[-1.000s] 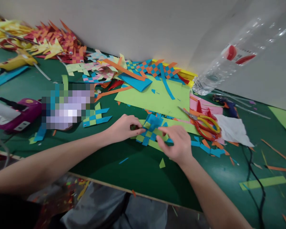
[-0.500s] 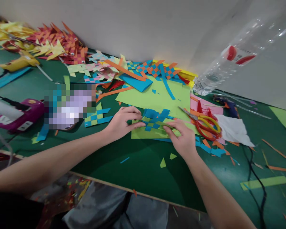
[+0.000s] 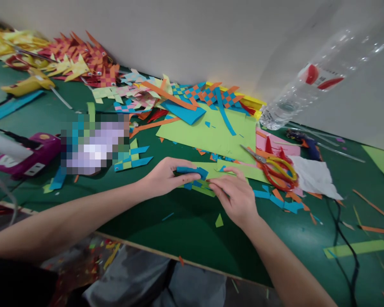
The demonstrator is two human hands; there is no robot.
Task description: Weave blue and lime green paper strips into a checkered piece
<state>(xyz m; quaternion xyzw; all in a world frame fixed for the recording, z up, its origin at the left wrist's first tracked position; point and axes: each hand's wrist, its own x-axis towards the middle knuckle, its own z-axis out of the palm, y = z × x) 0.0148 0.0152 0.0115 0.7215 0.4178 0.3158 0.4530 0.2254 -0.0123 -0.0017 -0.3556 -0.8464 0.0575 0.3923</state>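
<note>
Below a plain pale wall, the green table (image 3: 185, 226), strewn with paper scraps, carries one clear plastic bottle (image 3: 310, 81) and one pair of scissors (image 3: 275, 168), while the left hand (image 3: 166, 175) and right hand (image 3: 237, 194) pinch the blue-and-green woven paper piece (image 3: 195, 181) between them.

Scissors (image 3: 275, 168) lie right of the woven paper piece (image 3: 196, 181), bottle (image 3: 307, 81) behind.

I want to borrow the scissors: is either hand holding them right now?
No, the scissors lie on the table to the right, while the left hand and right hand grip the woven paper piece.
</note>
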